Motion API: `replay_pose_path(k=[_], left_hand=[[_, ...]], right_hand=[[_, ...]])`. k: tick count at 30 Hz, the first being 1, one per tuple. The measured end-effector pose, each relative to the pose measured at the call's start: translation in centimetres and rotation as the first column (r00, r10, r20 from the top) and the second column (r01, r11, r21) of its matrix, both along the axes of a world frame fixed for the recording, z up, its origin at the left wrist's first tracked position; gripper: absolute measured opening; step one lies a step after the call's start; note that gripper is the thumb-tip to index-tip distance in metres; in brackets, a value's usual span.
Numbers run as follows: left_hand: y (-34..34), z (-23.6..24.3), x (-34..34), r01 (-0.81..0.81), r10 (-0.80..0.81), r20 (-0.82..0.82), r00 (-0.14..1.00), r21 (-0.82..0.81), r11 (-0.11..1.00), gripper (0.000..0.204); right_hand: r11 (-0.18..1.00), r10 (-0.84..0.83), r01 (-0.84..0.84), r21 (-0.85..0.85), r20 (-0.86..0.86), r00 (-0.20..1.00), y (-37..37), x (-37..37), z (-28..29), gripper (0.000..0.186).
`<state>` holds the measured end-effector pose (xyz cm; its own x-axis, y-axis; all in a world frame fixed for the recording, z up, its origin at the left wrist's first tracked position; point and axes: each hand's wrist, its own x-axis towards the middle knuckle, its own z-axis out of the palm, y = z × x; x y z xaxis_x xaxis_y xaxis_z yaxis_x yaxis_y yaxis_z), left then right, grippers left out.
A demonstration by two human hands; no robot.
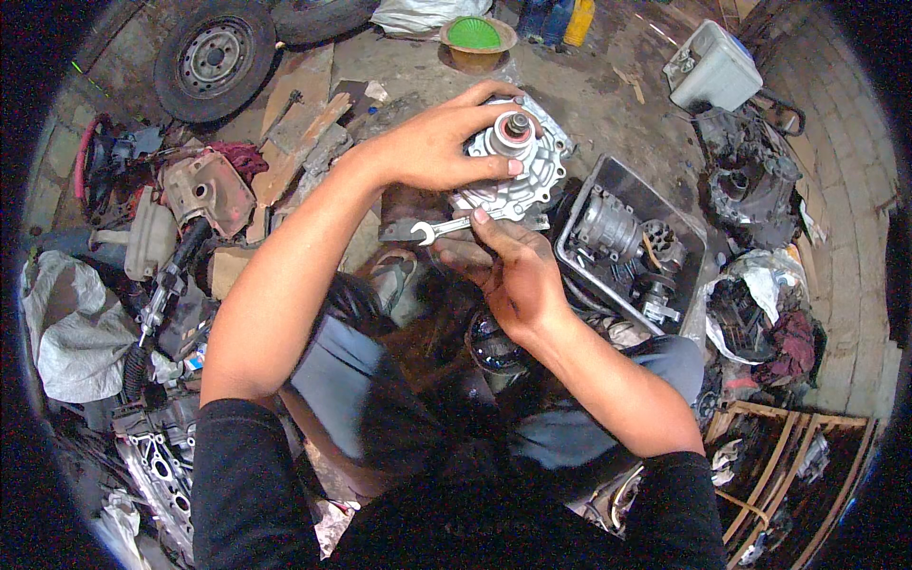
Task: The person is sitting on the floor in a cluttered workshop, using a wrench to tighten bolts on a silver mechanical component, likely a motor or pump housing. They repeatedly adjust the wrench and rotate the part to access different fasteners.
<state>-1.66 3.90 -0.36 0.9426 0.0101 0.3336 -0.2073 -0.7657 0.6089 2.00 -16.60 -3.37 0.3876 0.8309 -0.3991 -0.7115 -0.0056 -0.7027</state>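
In front of me is a silver cast-metal housing point(546, 171) with bolt holes round its rim. A short shaft point(516, 125) with a reddish ring about its base rises from the housing. My left hand point(442, 141) grips the housing from the left, thumb and fingers curled about the shaft collar. Pinched in my right hand point(518, 275) is an open-ended wrench point(445, 228), held along the near side of the housing. Its open jaw points left, and its other end lies against the housing. Some right-hand fingers are in shadow below the wrench.
A dark bin point(594, 204) of metal machine parts stands just right of the housing. A wheel point(216, 59) leans at the far left. The far side has a green basket point(473, 34) and a whitish plastic container point(714, 66). A white sack point(71, 318) and car parts crowd the left.
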Motion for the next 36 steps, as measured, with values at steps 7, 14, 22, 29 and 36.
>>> replay_pose_path(k=[7,14,22,29,36], left_hand=[[0.2,-0.1,0.0,0.026,-0.026,0.023,0.999,0.009,1.0,0.054],[-0.4,0.8,-0.4,-0.032,0.03,0.033,0.999,0.057,0.998,0.071],[-1.9,2.5,-1.0,-0.135,0.062,0.328,0.943,0.207,0.969,0.09],[-1.5,1.5,-0.6,-0.083,0.051,0.233,0.971,0.131,0.988,0.081],[-1.6,1.9,-0.6,-0.081,0.048,0.225,0.973,0.138,0.987,0.076]], right_hand=[[0.987,0.033,-0.013,-0.16,0.125,0.992,-1.7,0.3,-0.5,0.025],[0.971,0.005,0.077,-0.227,0.34,0.941,-4.8,1.7,0.2,0.03],[0.95,-0.049,0.191,-0.246,0.488,0.872,-5.3,4.5,1.3,0.023],[0.942,0.107,0.16,-0.296,0.713,0.693,-4.9,7.1,2.7,0.029],[0.934,0.279,0.155,-0.321,0.929,0.244,-4.0,9.5,4.1,0.034]])
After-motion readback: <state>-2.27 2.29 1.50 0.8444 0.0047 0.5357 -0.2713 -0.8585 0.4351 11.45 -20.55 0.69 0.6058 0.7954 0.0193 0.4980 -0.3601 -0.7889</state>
